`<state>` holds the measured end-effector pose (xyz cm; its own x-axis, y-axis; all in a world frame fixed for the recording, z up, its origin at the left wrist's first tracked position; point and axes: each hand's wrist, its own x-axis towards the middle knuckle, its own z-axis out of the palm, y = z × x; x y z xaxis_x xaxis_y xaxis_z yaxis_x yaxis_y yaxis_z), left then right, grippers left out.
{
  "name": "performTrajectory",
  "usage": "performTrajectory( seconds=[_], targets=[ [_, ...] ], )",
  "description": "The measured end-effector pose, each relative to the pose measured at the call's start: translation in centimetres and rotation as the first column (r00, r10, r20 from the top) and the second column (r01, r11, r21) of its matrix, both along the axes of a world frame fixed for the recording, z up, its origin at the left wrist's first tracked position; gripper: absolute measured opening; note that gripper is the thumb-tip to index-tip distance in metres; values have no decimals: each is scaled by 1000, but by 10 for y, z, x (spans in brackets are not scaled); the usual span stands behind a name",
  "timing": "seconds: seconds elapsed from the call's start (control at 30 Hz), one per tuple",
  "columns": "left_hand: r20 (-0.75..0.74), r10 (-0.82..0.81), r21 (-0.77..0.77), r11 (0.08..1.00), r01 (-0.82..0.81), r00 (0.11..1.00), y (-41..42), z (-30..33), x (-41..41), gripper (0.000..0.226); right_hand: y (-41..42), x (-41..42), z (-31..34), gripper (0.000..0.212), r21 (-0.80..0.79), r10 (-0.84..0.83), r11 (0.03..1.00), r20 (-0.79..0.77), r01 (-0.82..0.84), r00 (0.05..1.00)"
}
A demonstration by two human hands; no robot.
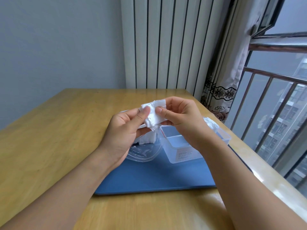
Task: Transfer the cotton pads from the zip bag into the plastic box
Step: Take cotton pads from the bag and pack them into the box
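Caught mid-transfer here. Left hand [126, 128] and right hand [181, 117] both up above the surface [49, 138], pinching the same small stack of cotton pads [153, 114] between thumbs and fingers, one hand on each side. Stack a bit fanned out, corners not lined up, so probably being squared up or counted, hard to say which.

Zip bag [144, 151] lying on the blue mat [149, 176] right under the left hand, mouth facing up and toward the right, red zip line just visible. Plenty more white pads packed inside, so nowhere near done by the look of it.

Clear plastic box [181, 151] sitting on the mat just beside the bag, on the right side, open top, long side running away toward the window. Looked empty at the near end; far end hidden behind the right hand, so couldn't tell about that part. Something clear and crinkly behind the box too, maybe a lid or wrapper, not sure.

Key bit for the next move: box directly below and slightly right of the held stack, right hand clearly the nearer one. Best guess: a short drop down and to the right, laid flat along the box's length. Main risk: loose pads slipping out of that fanned stack.
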<state>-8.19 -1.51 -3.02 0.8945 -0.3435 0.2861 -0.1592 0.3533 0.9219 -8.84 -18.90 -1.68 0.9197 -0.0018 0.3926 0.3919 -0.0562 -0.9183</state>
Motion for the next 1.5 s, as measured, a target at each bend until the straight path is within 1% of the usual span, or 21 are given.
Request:
performTrajectory(
  seconds=[0.1,0.27,0.5,0.73,0.77,0.8,0.87,0.9,1.03,1.13,1.2,1.23,1.27,1.3,1.33,1.37,1.4,1.43,1.47,1.5],
  targets=[
    [42,-25,38,999,23,999,3,-2,3,27,-2,0,0,15,-18,42,999,-7,-42,999],
    [65,-33,86,996,27,997,5,-3,6,31,-3,0,0,17,-85,57,995,-23,-59,998],
    [58,-65,73,995,61,996,4,-2,5,32,-3,-2,3,12,-71,47,996,4,-47,999],
    [87,-85,102,992,76,993,6,-3,6,32,-2,-4,4,14,-121,27,992,17,-25,999],
    [88,-75,98,993,66,993,5,-4,7,31,-2,-4,4,16,-138,0,990,45,7,999],
    [81,-63,93,994,55,995,5,-4,7,31,-2,-3,4,19,-184,-60,980,104,78,993],
    [59,-56,82,995,51,997,4,-5,7,30,-2,-1,2,27,-269,-198,926,252,266,947],
    [47,-59,75,996,55,997,4,-5,7,31,-1,-1,2,28,-271,-240,906,301,324,923],
    [-3,-66,22,998,66,998,3,-3,5,31,1,-1,-1,16,-212,-293,892,401,399,868],
    [-57,-68,-31,997,66,996,2,-1,5,30,2,0,-2,11,-175,-306,891,451,420,838],
    [-78,-72,-53,996,68,994,2,-1,5,30,1,0,0,9,-156,-292,906,445,394,847],
    [-87,-73,-61,996,67,994,2,0,5,30,0,0,2,8,-121,-283,925,415,361,865],
    [-94,-71,-64,996,65,993,3,0,5,30,-3,0,5,7,-41,-267,953,361,302,893],
    [-101,-67,-65,996,61,993,3,0,6,30,-6,-1,9,7,79,-230,973,293,216,928],
    [-106,-65,-65,996,58,992,3,0,6,30,-11,-3,13,8,203,-165,972,223,120,961],
    [-106,-63,-60,997,57,992,3,0,7,30,-15,-5,17,8,292,-79,956,168,27,983],
    [-101,-62,-52,997,57,993,4,0,7,30,-18,-6,18,8,326,6,944,132,-49,991],
    [-93,-63,-42,997,60,994,4,-1,7,30,-19,-7,19,8,301,63,949,108,-93,992],
    [-84,-68,-31,997,65,994,4,-1,7,30,-18,-8,18,7,222,82,970,95,-101,992],
    [-77,-75,-21,997,73,994,3,-1,6,30,-15,-8,16,8,119,66,990,89,-76,994]
  ],
)
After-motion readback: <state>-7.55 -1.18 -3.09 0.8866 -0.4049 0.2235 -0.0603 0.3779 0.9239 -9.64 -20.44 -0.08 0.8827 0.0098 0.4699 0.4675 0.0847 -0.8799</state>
